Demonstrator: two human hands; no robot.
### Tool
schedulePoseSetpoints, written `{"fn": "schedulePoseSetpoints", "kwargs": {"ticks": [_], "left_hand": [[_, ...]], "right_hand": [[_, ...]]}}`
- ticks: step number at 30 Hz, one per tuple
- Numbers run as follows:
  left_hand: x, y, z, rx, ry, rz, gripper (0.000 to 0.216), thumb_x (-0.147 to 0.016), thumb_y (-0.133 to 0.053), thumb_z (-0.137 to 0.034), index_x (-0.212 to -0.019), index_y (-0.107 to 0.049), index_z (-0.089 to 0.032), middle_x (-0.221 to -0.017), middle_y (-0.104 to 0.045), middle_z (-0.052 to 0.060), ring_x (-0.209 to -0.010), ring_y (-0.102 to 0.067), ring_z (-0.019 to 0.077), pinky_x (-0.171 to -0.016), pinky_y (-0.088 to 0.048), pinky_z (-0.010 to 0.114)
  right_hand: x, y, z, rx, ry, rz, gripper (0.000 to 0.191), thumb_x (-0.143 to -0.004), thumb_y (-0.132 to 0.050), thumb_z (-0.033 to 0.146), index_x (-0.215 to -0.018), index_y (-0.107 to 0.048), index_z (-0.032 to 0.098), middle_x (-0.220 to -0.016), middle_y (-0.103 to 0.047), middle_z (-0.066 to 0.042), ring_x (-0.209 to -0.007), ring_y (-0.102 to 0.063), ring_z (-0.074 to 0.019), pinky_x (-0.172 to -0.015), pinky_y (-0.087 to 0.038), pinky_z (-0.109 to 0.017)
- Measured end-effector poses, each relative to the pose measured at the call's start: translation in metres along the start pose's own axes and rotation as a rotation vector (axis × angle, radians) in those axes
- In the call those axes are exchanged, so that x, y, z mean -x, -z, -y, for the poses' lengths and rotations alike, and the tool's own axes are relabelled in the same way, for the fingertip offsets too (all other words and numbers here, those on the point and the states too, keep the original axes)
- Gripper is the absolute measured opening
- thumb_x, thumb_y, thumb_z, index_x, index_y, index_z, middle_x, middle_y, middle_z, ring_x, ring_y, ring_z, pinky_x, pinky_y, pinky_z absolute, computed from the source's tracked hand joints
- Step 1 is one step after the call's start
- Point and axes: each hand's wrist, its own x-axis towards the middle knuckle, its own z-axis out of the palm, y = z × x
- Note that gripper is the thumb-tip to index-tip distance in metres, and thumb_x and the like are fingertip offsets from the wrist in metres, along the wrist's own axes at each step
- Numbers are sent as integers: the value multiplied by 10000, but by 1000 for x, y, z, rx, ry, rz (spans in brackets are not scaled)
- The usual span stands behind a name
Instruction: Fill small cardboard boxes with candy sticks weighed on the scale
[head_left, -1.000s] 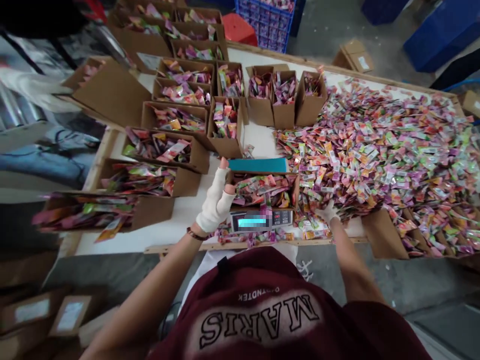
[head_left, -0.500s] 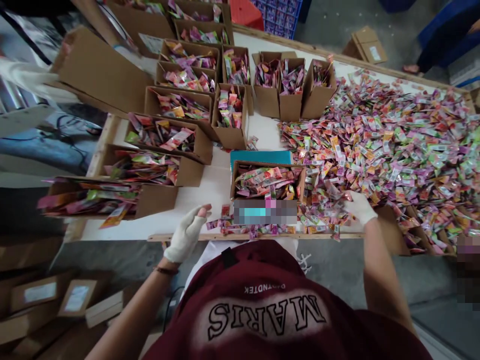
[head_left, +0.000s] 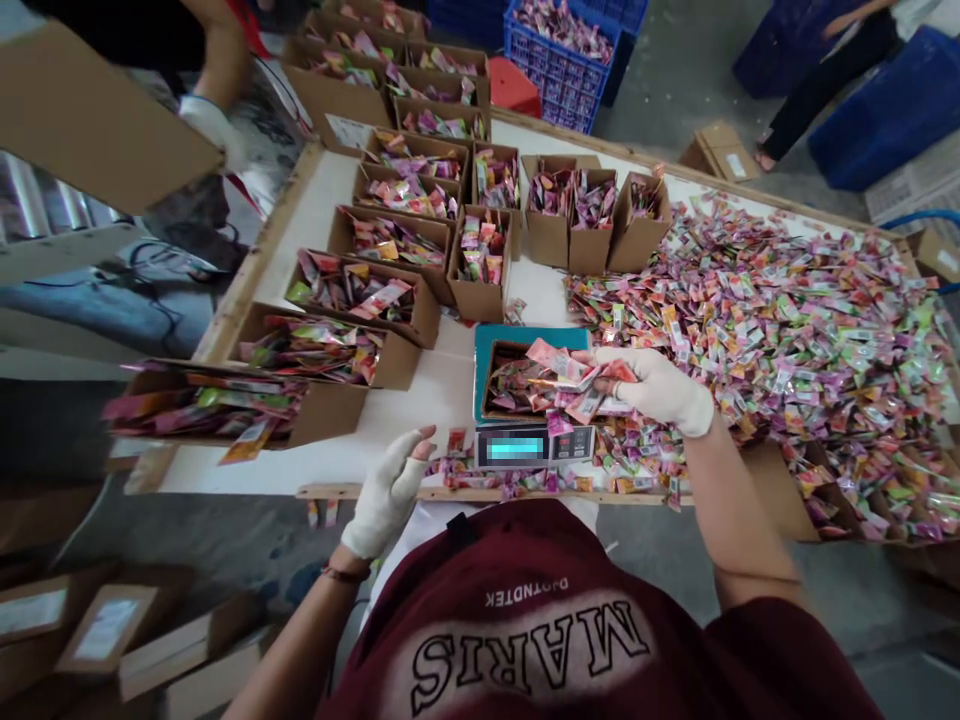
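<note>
In a white fingerless-type glove, my right hand (head_left: 664,390) is closed around several small colourful packets (head_left: 581,375) above the right part of a cardboard box (head_left: 486,398). That box, full of similar packets, sits on the teal plate (head_left: 532,333) of a digital scale, whose lit display (head_left: 514,448) faces me and is blurred out. My left hand (head_left: 384,495), gloved the same way, hovers empty by the table's front edge, left of the scale, its fingers stretched and apart from the thumb. Loose packets (head_left: 525,482) lie along the edge in front of the scale.
A big heap of packets (head_left: 795,320) covers the table's right side. Filled boxes (head_left: 330,415) line the left and back. A co-worker's gloved hand (head_left: 214,130) is beyond the far left corner, near a large carton (head_left: 97,110). Blue crates (head_left: 559,85) stand behind the table.
My right hand has moved from the heap's front leftward to above the box, now with packets in it. The left hand stays nearly still. The view has shifted, and the co-worker's carton has moved.
</note>
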Motion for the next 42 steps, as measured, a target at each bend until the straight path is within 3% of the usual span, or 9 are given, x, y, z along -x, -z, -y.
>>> {"fn": "schedulePoseSetpoints", "kwargs": {"ticks": [7,12,18,24,27,30,33,37,42], "left_hand": [[6,11,-13,-59,-64,-73,570,-971,-484,-597,-1281,-656,-151,-1144,-736,129,-1074,-690,289,-1078,-498,456],[-19,18,-64,-121,-342,-144,405,-984,-519,-494,-1171,-704,-187,-1178,-716,99,-1089,-676,261,-1041,-519,406],[-39,11,-127,-186,-590,-154,301,-980,-551,-411,-1101,-736,-207,-1174,-724,73,-1127,-667,251,-1026,-537,384],[-34,-11,-139,-222,-751,-12,268,-981,-559,-352,-1081,-740,-181,-1170,-723,103,-1104,-686,244,-986,-566,368],[-33,-22,-144,-101,-697,1,352,-969,-582,-382,-1243,-671,-180,-1226,-706,126,-965,-700,213,-871,-593,352],[-37,-37,-162,122,-639,171,586,-909,-667,-423,-1423,-529,-179,-1242,-700,131,-683,-635,127,-636,-560,280],[-47,-49,-179,86,-627,230,270,-934,-619,-368,-1091,-693,-161,-880,-730,41,-654,-611,129,-630,-527,256],[-61,-51,-173,-130,-681,103,237,-960,-537,-297,-859,-714,-176,-803,-715,38,-774,-668,173,-764,-554,289],[-59,-39,-162,-345,-725,-15,338,-930,-612,-356,-1218,-704,-204,-1310,-672,110,-1121,-694,251,-891,-583,342]], "right_hand": [[66,48,-12,175,-14,-567,234,-855,-759,439,-870,-718,209,-810,-710,-29,-735,-651,-188,-692,-544,-311],[110,67,-33,460,-51,-881,240,-891,-665,464,-898,-691,226,-884,-707,-60,-827,-648,-224,-786,-534,-360],[129,95,-77,849,-187,-698,196,-882,-578,388,-893,-663,212,-1104,-720,-135,-1110,-642,-308,-1021,-481,-470],[112,62,-46,545,-162,-813,239,-878,-647,425,-962,-701,208,-866,-713,-67,-810,-653,-241,-820,-536,-384],[85,32,-17,328,-34,-567,153,-868,-693,367,-925,-707,225,-854,-718,-31,-778,-657,-201,-771,-546,-324],[50,9,-2,177,36,-240,131,-903,-648,318,-951,-718,218,-838,-722,-12,-733,-657,-168,-749,-554,-296],[23,-1,-1,135,107,-111,223,-928,-594,289,-1069,-745,207,-981,-753,-33,-873,-701,-180,-868,-563,-318],[28,12,-8,202,61,-265,229,-960,-580,341,-1033,-762,222,-936,-751,-31,-906,-710,-200,-877,-567,-325],[63,35,-16,227,10,-672,256,-911,-691,468,-827,-694,227,-748,-676,-17,-757,-665,-199,-739,-575,-316]]}}
